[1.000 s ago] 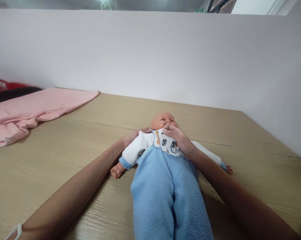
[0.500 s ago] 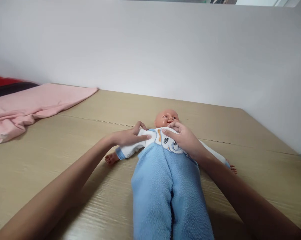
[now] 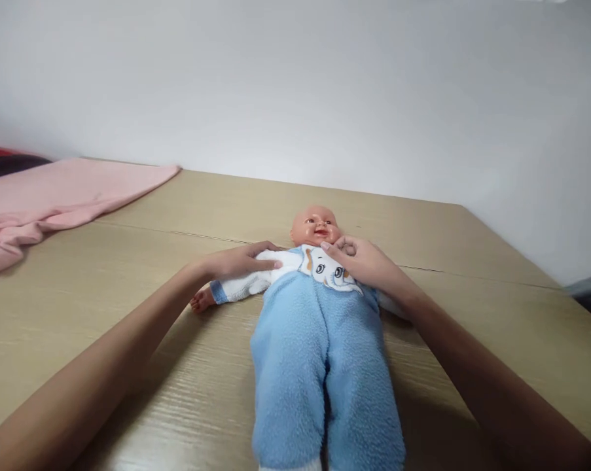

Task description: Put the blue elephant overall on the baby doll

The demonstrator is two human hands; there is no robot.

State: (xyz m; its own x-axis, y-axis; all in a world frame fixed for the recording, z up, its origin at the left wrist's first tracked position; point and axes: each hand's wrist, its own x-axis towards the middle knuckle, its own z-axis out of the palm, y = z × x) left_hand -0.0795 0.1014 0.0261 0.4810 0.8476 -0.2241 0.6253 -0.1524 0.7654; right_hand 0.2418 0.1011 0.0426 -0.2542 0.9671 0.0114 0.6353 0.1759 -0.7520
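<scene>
A baby doll [image 3: 316,226] lies on its back on the wooden table [image 3: 128,261], head away from me. It wears a fleece suit [image 3: 319,333] with blue legs, white sleeves and an elephant patch on the chest. My left hand [image 3: 239,260] lies flat on the doll's white shoulder and sleeve, fingers stretched out. My right hand [image 3: 364,263] rests at the collar on the doll's other shoulder, with its fingers curled and pinching the fabric at the neck. The doll's far arm is hidden under my right forearm.
A pink cloth [image 3: 54,199] lies bunched at the table's far left, with something red and black behind it. A white partition wall [image 3: 295,91] runs along the table's back edge. A dark object [image 3: 590,294] shows past the right edge.
My left hand has flattened onto the doll's shoulder and the sleeve has been smoothed outward. My right hand has moved slightly toward the collar. The view has tilted down.
</scene>
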